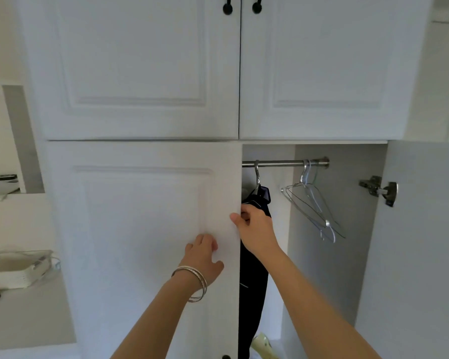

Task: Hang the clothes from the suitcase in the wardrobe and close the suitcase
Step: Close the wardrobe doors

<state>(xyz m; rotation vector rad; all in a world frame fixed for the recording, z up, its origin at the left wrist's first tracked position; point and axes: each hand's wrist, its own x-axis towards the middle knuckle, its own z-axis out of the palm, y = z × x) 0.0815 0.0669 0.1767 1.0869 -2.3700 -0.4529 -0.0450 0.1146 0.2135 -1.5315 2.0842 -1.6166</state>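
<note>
A white wardrobe fills the view. Its lower left door [145, 229] stands nearly closed; the lower right door [423, 242] is swung open. My right hand [254, 229] grips the left door's free edge, thumb on the front, fingers curled behind it. My left hand [205, 257] rests on the door face with curled fingers. Inside, a dark navy garment [253, 275] hangs on a metal hanger [256, 174] from the steel rail [283, 163]. Several empty wire hangers [311, 206] hang further right. The suitcase is out of view.
The closed upper doors [145, 68] have black handles [227, 6]. Left of the wardrobe are open shelves with a white basket [16, 268]. A pale object [262, 345] lies on the wardrobe floor. A metal hinge [380, 190] sits on the open right door.
</note>
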